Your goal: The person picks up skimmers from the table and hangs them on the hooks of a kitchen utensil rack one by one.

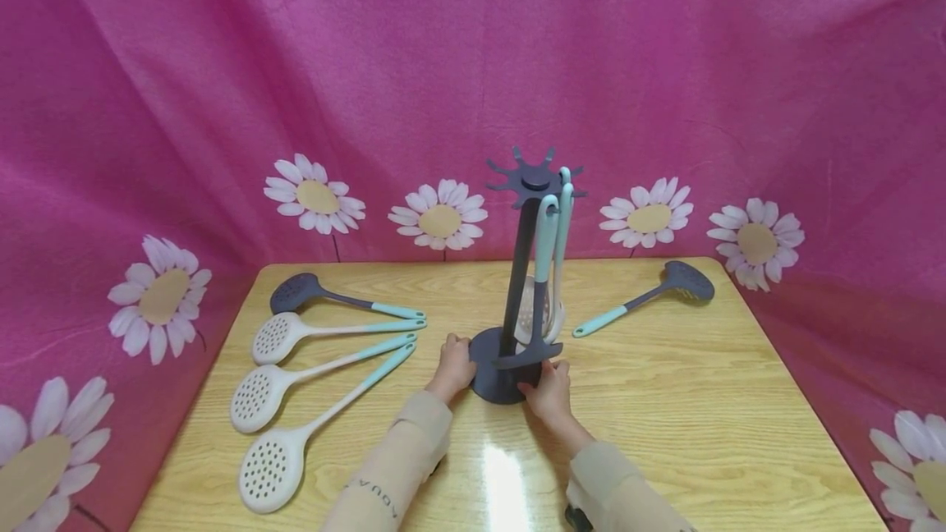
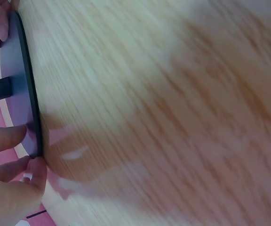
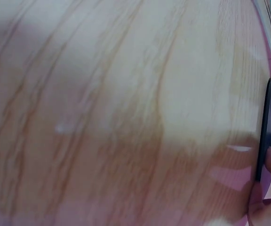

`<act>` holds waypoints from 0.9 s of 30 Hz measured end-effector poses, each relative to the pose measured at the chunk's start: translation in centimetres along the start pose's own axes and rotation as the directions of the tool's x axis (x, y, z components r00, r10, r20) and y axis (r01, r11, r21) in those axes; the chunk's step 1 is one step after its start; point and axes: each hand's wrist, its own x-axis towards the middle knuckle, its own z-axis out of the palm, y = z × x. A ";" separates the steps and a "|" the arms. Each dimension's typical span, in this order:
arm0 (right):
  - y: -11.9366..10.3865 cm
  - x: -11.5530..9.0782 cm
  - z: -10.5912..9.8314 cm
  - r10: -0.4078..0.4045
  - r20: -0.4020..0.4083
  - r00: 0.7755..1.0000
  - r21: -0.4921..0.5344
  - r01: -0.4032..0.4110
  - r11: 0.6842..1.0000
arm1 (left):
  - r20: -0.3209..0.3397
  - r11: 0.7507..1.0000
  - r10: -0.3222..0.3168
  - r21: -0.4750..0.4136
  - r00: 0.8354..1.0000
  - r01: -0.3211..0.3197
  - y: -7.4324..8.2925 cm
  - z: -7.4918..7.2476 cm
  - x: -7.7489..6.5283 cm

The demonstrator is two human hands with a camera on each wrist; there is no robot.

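Observation:
A dark utensil stand [image 1: 523, 269] with a round base [image 1: 489, 388] and a spoked top stands on the wooden table. My left hand [image 1: 452, 368] pinches the left edge of the base; in the left wrist view its thumb [image 2: 6, 136] lies over the rim with fingertips at the edge. At the right front edge, my right hand [image 1: 550, 392] pinches the base too, thumb on top in the right wrist view. From the spokes hang a dark-headed utensil [image 1: 545, 269] with a mint handle, its head partly over the base, and white utensils [image 1: 557, 314] partly hidden behind it.
On the left lie a dark skimmer [image 1: 296, 292] and three white skimmers [image 1: 272, 470], their mint handles pointing toward the stand. A dark slotted utensil [image 1: 687, 282] lies at the back right. Behind the table [image 1: 702, 417] hangs a pink flowered cloth [image 1: 414, 89].

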 end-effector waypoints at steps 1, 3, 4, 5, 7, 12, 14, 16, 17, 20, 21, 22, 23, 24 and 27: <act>0.0 0.0 0.1 -0.003 -0.013 1.000 -0.001 0.003 1.000 | -0.005 1.000 -0.013 -0.008 1.000 0.013 0.1 0.0 0.0; -0.1 0.1 0.2 0.008 -0.025 1.000 -0.002 -0.008 1.000 | -0.021 1.000 -0.030 -0.005 0.999 0.030 0.2 0.0 0.0; -0.2 0.1 0.2 0.010 -0.034 0.999 -0.003 -0.010 1.000 | -0.029 0.999 -0.037 -0.003 0.999 0.037 0.3 0.1 0.0; -0.2 0.1 0.3 0.008 -0.043 0.999 -0.003 -0.008 1.000 | -0.038 0.999 -0.043 -0.003 0.998 0.042 0.3 0.1 0.0; -0.2 0.1 0.3 0.003 -0.057 0.998 0.000 -0.003 1.000 | -0.057 0.999 -0.048 -0.001 0.997 0.048 0.3 0.3 -0.1; 0.0 0.2 0.5 -0.024 -0.052 0.998 0.009 0.025 1.000 | -0.093 0.999 -0.054 -0.014 0.994 0.052 0.2 0.5 -0.2; 0.3 0.3 0.5 -0.044 -0.042 0.998 0.014 0.044 0.999 | -0.102 0.998 -0.063 -0.023 0.993 0.061 0.2 0.7 -0.2; 0.6 0.4 0.5 -0.068 -0.031 0.997 0.019 0.068 0.997 | -0.105 0.997 -0.077 -0.025 0.992 0.074 0.2 0.7 -0.3; 0.8 0.5 0.6 -0.085 -0.028 0.996 0.023 0.086 0.996 | -0.108 0.996 -0.084 -0.028 0.991 0.082 0.2 0.7 -0.4; 1.4 0.9 0.6 -0.142 -0.026 0.990 0.033 0.143 0.989 | -0.121 0.994 -0.106 -0.030 0.987 0.103 0.2 0.7 -0.6; 1.6 1.1 0.6 -0.165 -0.028 0.986 0.039 0.166 0.985 | -0.128 0.994 -0.111 -0.032 0.986 0.108 0.3 0.7 -0.7; 1.7 1.3 0.5 -0.187 -0.027 0.982 0.043 0.188 0.981 | -0.135 0.993 -0.117 -0.036 0.984 0.114 0.3 0.7 -0.8; 1.9 1.4 0.5 -0.206 -0.030 0.978 0.049 0.207 0.977 | -0.142 0.992 -0.123 -0.042 0.982 0.118 0.4 0.7 -0.9; 2.0 1.6 0.5 -0.219 -0.026 0.975 0.052 0.221 0.974 | -0.149 0.992 -0.126 -0.046 0.981 0.120 0.4 0.7 -1.0; 2.3 2.0 0.3 -0.250 -0.008 0.968 0.085 0.250 0.965 | -0.172 0.991 -0.130 -0.056 0.977 0.122 0.5 0.8 -1.3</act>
